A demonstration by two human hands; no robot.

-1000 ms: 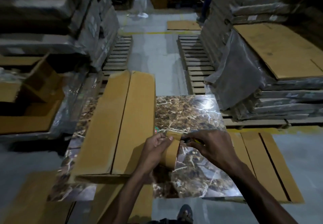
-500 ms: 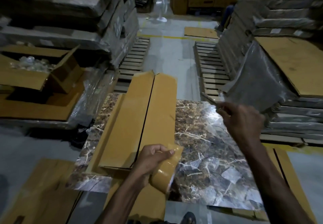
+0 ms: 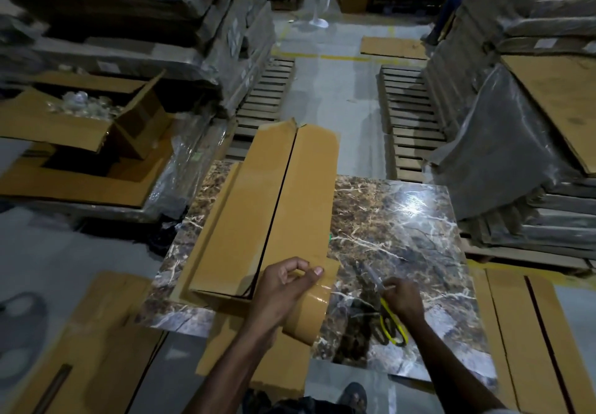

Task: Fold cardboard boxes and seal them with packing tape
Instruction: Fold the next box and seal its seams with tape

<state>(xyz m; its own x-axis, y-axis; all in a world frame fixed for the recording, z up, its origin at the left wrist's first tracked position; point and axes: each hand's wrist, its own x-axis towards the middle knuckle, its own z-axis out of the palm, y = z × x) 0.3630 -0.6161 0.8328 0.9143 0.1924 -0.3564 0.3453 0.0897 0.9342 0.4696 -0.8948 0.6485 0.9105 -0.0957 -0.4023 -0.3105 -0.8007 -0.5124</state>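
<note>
A long, narrow folded cardboard box (image 3: 258, 216) lies lengthwise on a glossy marble-patterned tile (image 3: 403, 236), its top flaps meeting along a dark centre seam. My left hand (image 3: 283, 287) grips a roll of brown packing tape (image 3: 309, 313) at the box's near right corner. To the right, my right hand (image 3: 401, 296) holds yellow-handled scissors (image 3: 392, 320) low over the tile, blades pointing away from me.
Flat cardboard sheets (image 3: 532, 333) lie on the floor on both sides. An open carton (image 3: 80, 116) with clear wrapped items sits at left. Wrapped stacks (image 3: 516, 155) and wooden pallets (image 3: 409, 116) flank a concrete aisle. My foot (image 3: 353, 396) shows at the bottom edge.
My right hand swung up and to the right with the scissors, then came back down to the tile near the tape. My left hand kept the roll at the box's near end.
</note>
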